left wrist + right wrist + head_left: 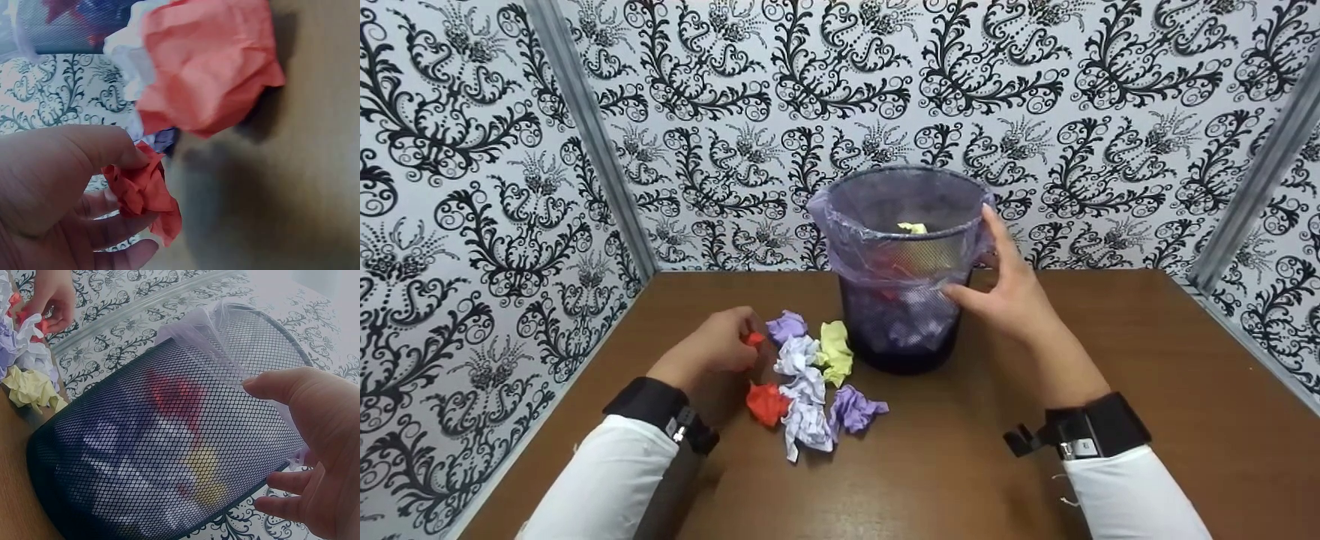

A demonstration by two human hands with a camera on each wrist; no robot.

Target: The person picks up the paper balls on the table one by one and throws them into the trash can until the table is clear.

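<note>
My left hand (718, 346) pinches a small crumpled red paper ball (753, 338) at the left edge of a pile of crumpled papers (810, 375) on the brown table (1110, 352). In the left wrist view the thumb and fingers (112, 147) curl round that red ball (143, 191), with a bigger red ball (208, 67) lying beyond. My right hand (1006, 289) is spread beside the black mesh bin (900, 270), which has a purple liner; thumb (281, 385) and fingers sit at the mesh wall (169, 450). Crumpled papers fill the bin.
The pile holds purple (855, 409), white (804, 420), yellow (836, 352) and red (767, 403) balls, just left of the bin. Patterned black-and-white walls (472, 187) close the table on three sides.
</note>
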